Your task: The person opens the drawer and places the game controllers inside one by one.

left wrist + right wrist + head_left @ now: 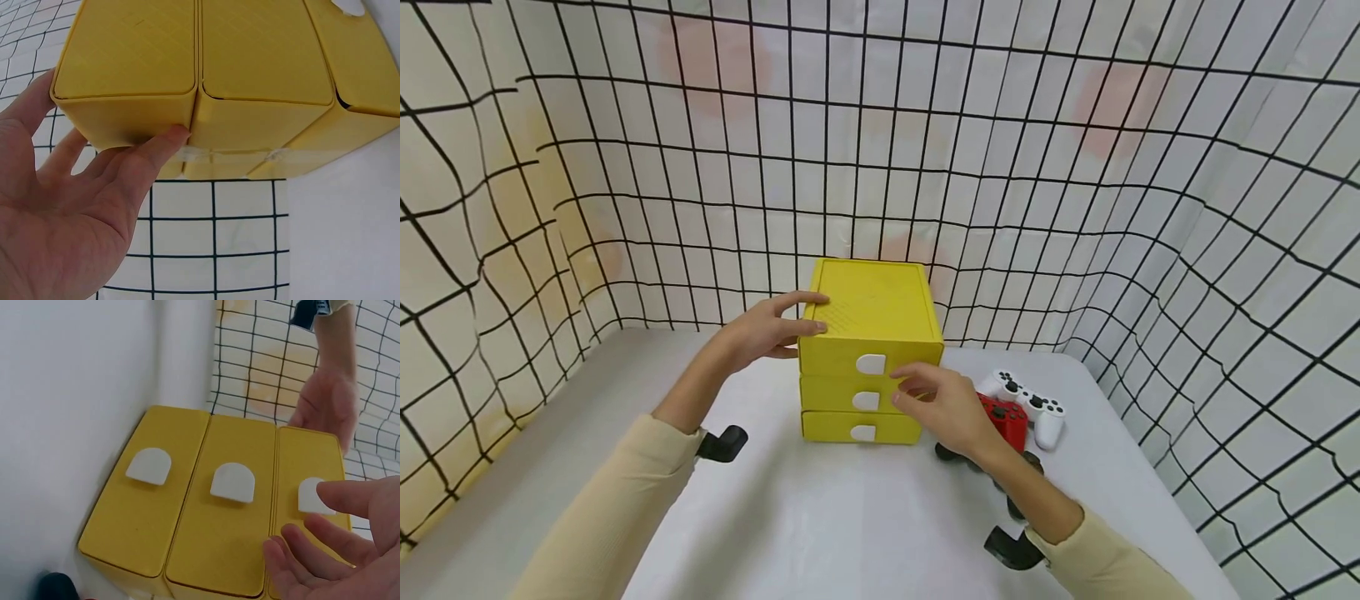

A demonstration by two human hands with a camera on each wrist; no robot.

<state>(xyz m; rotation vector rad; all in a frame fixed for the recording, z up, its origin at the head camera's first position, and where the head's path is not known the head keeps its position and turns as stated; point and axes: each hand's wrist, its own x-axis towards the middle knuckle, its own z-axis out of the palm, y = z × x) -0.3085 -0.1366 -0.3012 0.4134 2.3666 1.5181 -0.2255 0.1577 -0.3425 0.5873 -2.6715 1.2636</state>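
Note:
A yellow three-drawer organizer [880,300] stands on the white table, each drawer front carrying a white rounded tab handle. My left hand [760,333] rests against its left side, two fingers lying over the top edge and the others along the side wall. In the left wrist view, those extended fingers [159,150] touch the yellow side panel. My right hand [947,408] hovers before the right part of the drawer fronts, fingers loosely bent and holding nothing. In the right wrist view its thumb overlaps the top drawer's tab [310,495]. All three drawers look closed.
Right of the organizer lie a white game controller [1037,404] and a red one [1009,421], with black controllers [1033,462] partly hidden behind my right forearm. A black wire grid [880,162] encloses the table at the back and both sides.

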